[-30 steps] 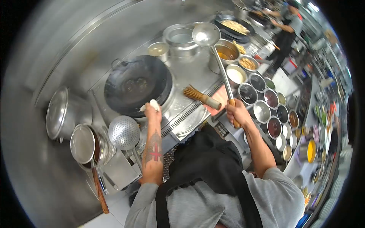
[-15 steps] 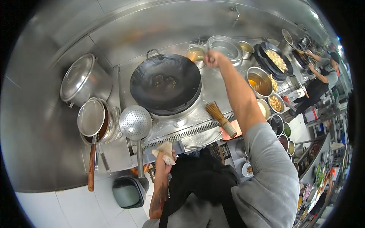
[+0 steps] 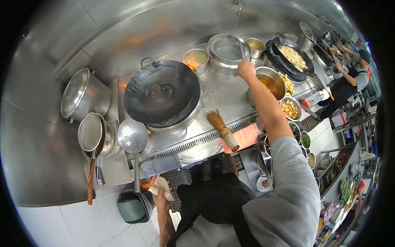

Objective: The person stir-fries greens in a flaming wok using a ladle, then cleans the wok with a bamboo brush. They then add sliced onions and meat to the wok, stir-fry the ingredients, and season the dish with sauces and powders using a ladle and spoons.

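Observation:
My left hand [image 3: 162, 196] is low at the counter's front edge, closed around a crumpled white cloth [image 3: 160, 186]. Up at the back, my right hand [image 3: 246, 70] grips the ladle handle [image 3: 243, 53], which reaches up beside the large water pot [image 3: 227, 48]; the ladle's bowl cannot be made out. A black wok [image 3: 161, 92] with a little liquid at its bottom sits on the burner to the left. Between wok and my right forearm, a bamboo brush [image 3: 222, 129] leans over a pink cloth [image 3: 240, 138]. Left of the brush, a perforated skimmer [image 3: 133, 136] rests at the edge.
A lidded pot [image 3: 86, 96] and a strainer [image 3: 90, 132] stand at the left. Behind the right forearm are an oil pot [image 3: 269, 84], a bowl of golden pieces [image 3: 290, 109] and a second wok with food [image 3: 292, 57]. A co-worker [image 3: 349, 82] stands at the far right.
The ladle and my right hand have moved from the right side to the back pot. My left hand has drawn back from the wok with the cloth. The view has shifted.

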Tool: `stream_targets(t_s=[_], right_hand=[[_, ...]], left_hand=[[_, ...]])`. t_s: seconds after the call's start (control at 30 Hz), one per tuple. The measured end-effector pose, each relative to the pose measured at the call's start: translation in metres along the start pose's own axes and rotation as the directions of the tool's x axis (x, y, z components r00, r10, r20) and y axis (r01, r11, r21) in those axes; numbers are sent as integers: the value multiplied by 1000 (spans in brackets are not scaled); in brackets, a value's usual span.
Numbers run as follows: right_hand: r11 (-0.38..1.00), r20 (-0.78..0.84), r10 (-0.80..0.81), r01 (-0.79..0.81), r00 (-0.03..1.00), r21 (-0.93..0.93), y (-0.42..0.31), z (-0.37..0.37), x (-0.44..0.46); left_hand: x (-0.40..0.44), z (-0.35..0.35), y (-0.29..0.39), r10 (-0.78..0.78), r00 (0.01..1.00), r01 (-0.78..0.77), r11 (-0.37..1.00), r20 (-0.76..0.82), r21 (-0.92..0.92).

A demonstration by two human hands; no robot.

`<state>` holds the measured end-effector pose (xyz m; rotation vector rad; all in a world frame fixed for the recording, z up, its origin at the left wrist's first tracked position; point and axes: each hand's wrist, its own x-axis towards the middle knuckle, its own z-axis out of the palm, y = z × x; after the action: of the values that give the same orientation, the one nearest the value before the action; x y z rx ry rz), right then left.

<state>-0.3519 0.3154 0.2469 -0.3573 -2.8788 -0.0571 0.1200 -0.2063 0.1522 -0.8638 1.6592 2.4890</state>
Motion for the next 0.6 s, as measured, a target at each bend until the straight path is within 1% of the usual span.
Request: stream_targets(t_s=[0.03, 0.07, 0.1, 0.13, 0.17, 0.2, 0.27, 0.33, 0.4, 0.47, 0.53, 0.57, 0.6], right_hand=[[989, 263, -144, 132, 954, 62, 14, 9, 22], [678, 496, -133, -286, 858, 677, 31, 8, 27], [-11, 696, -114, -702, 709, 712, 42, -3, 26], [-8, 695, -117, -701, 709, 714, 44, -10, 21], [-391, 706, -163, -702, 689, 595, 37, -32, 2], [-705, 704, -221, -609, 675, 363, 28, -53, -22], [-733, 651, -287, -598, 703, 324, 13, -87, -59], [-690, 523, -386, -614, 760, 383, 0, -114, -94], [-684, 517, -432, -642, 739, 347, -22, -153, -130], [-630, 510, -498, -696, 702, 343, -35, -177, -160], [-562, 562, -494, -737, 664, 376, -46, -190, -183], [-538, 566, -502, -748, 654, 388, -50, -196, -193], [-514, 596, -508, -774, 622, 370, -52, -200, -204]], left_hand=[[-5, 8, 3, -10, 1000, 9, 1000, -16, -25], [-9, 13, 6, -10, 1000, 9, 1000, -20, -26], [-13, 17, 10, -38, 999, 39, 998, 24, -46], [-14, 23, 15, -61, 996, 65, 996, 71, -67], [-15, 35, 22, -68, 995, 77, 990, 77, -121], [-7, 31, 19, -62, 996, 71, 989, 67, -129], [17, 13, 2, -174, 953, 224, 956, 248, -188], [31, 17, 5, -116, 895, 244, 935, 430, -256], [38, 32, 22, -196, 877, 341, 898, 439, -280], [50, 37, 32, -185, 846, 340, 910, 500, -239], [65, 41, 33, -170, 840, 354, 892, 515, -283], [71, 41, 33, -178, 825, 359, 898, 536, -256], [77, 39, 31, -192, 808, 369, 902, 558, -224]])
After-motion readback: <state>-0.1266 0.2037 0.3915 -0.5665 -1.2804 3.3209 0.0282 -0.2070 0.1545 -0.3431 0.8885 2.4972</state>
